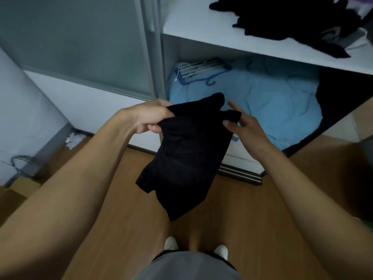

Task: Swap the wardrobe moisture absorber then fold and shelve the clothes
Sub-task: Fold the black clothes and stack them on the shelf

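A black garment (185, 154) hangs in front of me over the wooden floor, held up by both hands. My left hand (150, 116) grips its upper left edge with curled fingers. My right hand (245, 126) pinches the upper right corner between thumb and fingers, with the index finger sticking out. On the white wardrobe shelf (201, 27) above lies a loose pile of dark clothes (286, 19). No moisture absorber shows in this view.
The open lower compartment holds a light blue quilt (262, 104) with several hangers (199, 70) on top and a dark garment (339, 102) at the right. A frosted sliding door (80, 43) stands at the left. Crumpled paper (73, 139) and cables (20, 160) lie by the wall.
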### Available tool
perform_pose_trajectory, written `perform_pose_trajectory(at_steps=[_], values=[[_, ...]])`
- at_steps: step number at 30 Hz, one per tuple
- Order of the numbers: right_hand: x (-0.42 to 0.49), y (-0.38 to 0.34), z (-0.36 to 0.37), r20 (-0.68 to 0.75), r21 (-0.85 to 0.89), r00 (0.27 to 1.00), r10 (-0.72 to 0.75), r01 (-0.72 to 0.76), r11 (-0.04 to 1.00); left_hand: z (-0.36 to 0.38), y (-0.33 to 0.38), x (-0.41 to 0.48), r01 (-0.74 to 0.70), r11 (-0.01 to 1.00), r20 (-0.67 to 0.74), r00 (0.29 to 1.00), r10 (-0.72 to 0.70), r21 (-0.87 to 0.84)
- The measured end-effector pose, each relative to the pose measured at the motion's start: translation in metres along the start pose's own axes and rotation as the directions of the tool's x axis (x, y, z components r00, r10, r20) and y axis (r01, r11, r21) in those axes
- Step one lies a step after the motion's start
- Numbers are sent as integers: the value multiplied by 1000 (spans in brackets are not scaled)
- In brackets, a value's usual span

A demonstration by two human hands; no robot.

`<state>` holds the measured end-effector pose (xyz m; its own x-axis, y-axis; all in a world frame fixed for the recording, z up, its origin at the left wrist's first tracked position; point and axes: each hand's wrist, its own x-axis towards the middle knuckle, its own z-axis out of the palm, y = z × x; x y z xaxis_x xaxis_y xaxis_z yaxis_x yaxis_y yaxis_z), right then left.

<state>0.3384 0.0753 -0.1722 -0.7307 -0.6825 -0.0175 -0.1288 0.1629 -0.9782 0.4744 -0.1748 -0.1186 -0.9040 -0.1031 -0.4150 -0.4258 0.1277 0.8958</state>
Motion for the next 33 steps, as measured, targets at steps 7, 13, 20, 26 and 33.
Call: perform_pose_trajectory(at_steps=[7, 13, 20, 26, 33], values=[[23, -41, -11, 52, 174, 996, -79, 69, 982, -8, 28, -10, -123, 989, 147, 980, 134, -84], [22, -67, -11, -117, 329, 992, -39, 76, 941, -9, -10, 9, -285, 874, 1, 951, 310, -395], [7, -84, -30, -121, 237, 993, -6, 35, 971, 27, 4, 56, -369, 907, -423, 868, 260, -200], [-6, -71, -44, -282, 157, 956, 81, -37, 987, 62, -7, 72, -357, 909, -288, 913, 290, -215], [-23, -58, -69, -360, 239, 933, -22, 115, 964, 85, -14, 82, -309, 903, -296, 929, 220, -298]])
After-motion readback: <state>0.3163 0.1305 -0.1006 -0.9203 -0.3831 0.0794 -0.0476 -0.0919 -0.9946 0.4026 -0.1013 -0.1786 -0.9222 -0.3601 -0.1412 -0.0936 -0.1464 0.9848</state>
